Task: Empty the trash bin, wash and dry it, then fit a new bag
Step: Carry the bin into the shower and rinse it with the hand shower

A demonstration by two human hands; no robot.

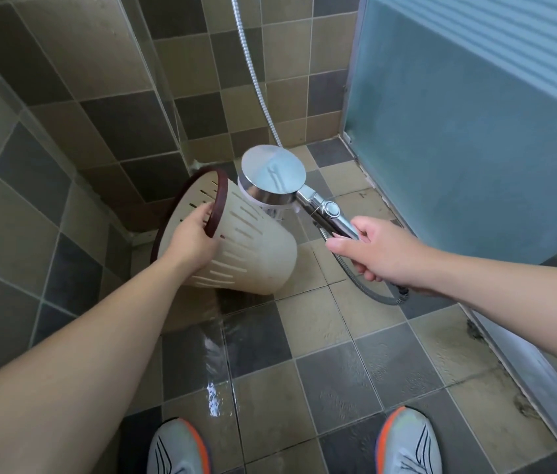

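Note:
A cream plastic trash bin [253,248] with slotted sides and a dark brown rim is tipped on its side above the tiled floor, its mouth facing left. My left hand [193,234] grips the brown rim, fingers inside the mouth. My right hand [381,249] holds the chrome handle of a shower head [272,176]. The round head sits just above the bin's upper side, facing down at it. The metal hose [256,80] runs up the wall and loops under my right hand.
Wet checkered floor tiles [321,336] lie below, with a water streak running toward my two grey-and-orange shoes [177,446]. Tiled walls close in at the left and back. A frosted glass door [458,131] with a metal track stands on the right.

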